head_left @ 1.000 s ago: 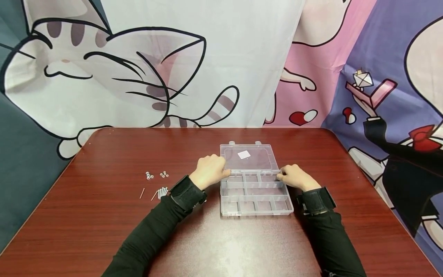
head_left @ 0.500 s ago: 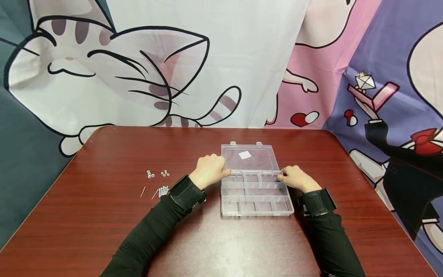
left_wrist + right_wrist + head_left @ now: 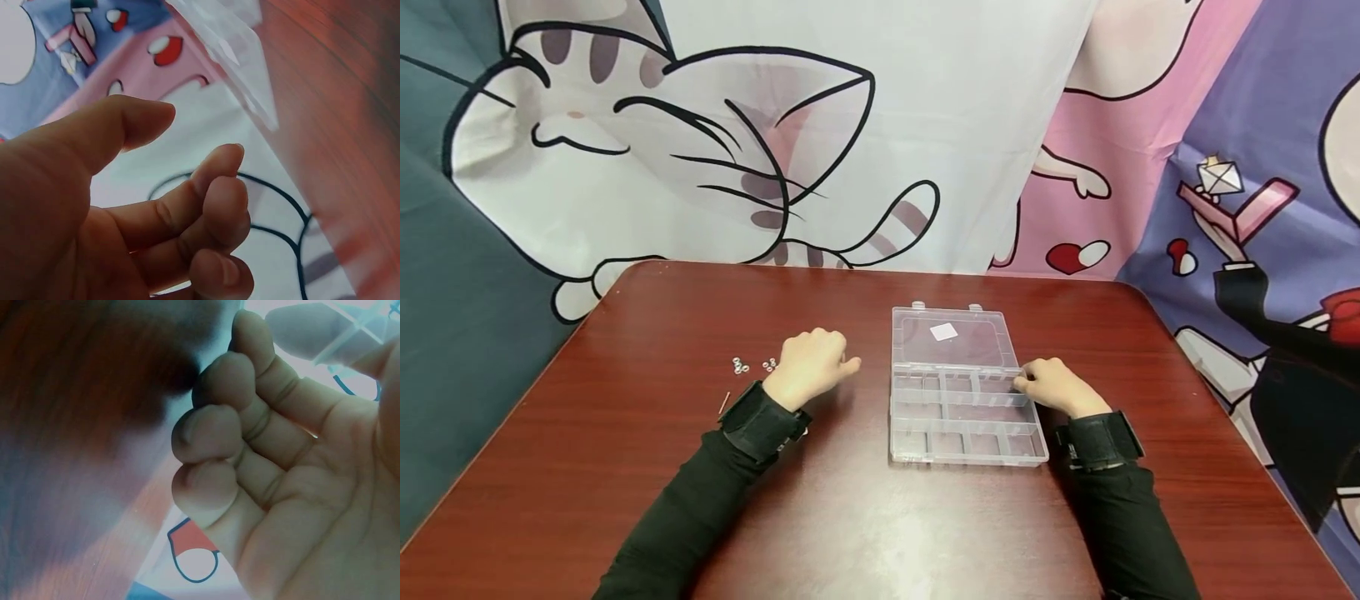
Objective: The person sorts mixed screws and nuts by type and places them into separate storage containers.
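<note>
A clear plastic compartment box (image 3: 970, 459) lies on the table with its lid (image 3: 973, 342) folded back. At its right side my right hand (image 3: 1060, 387) pinches the wall, the thumb (image 3: 306, 328) showing through the clear plastic and the fingers curled outside. My left hand (image 3: 808, 365) hovers over the table to the left of the box, fingers loosely bent with nothing between them, as the left wrist view shows. Just beyond it lie two small clusters of nuts (image 3: 741, 365). One thin pin (image 3: 724, 403) shows near the left cuff; the screws are hidden behind that wrist.
The reddish-brown table (image 3: 880, 525) ends at a back edge against a hanging cloth (image 3: 970, 125) printed with cartoon figures. A small white label (image 3: 943, 332) sits on the box lid.
My left hand has let go of the box's left side and moved left toward the nuts, covering the screws. The right hand stays at the box; the head view has shifted slightly.
</note>
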### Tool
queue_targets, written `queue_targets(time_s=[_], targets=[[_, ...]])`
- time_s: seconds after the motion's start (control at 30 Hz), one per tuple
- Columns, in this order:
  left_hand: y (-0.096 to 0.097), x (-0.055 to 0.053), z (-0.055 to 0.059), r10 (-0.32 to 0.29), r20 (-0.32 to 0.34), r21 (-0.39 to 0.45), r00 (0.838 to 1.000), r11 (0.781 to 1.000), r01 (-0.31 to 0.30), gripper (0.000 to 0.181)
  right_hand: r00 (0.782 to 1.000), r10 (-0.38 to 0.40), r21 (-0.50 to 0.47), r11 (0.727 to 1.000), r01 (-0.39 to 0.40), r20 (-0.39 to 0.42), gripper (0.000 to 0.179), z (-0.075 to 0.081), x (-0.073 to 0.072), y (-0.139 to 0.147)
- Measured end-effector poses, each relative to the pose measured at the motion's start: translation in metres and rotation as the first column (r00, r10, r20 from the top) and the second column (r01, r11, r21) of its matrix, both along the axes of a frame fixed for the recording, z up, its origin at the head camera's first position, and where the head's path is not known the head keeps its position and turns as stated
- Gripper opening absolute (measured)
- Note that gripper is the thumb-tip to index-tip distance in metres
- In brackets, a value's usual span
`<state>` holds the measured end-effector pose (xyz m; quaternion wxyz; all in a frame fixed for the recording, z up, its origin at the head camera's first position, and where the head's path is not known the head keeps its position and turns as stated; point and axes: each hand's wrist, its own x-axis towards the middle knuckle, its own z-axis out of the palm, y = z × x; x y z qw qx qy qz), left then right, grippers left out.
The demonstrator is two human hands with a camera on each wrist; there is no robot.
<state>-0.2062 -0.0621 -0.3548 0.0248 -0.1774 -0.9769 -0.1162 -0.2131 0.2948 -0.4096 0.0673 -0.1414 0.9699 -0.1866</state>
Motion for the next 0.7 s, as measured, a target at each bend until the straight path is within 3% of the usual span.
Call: queue_targets(time_s=[0.4,0.7], targets=[[-0.055,0.007,-0.010,0.117,-0.004,0.002,0.993,0.993,-0.117,0.049,1.000,0.004,0.009,1.000,-0.004,0.030,0.029,0.003,0.001,0.001],[-0.098,0.019,-0.012,0.213,0.057,0.030,0.975,0.976,-0.215,0.047,0.999,0.012,0.012,1.000,-0.012,0.032,0.022,0.002,0.001,0.000]])
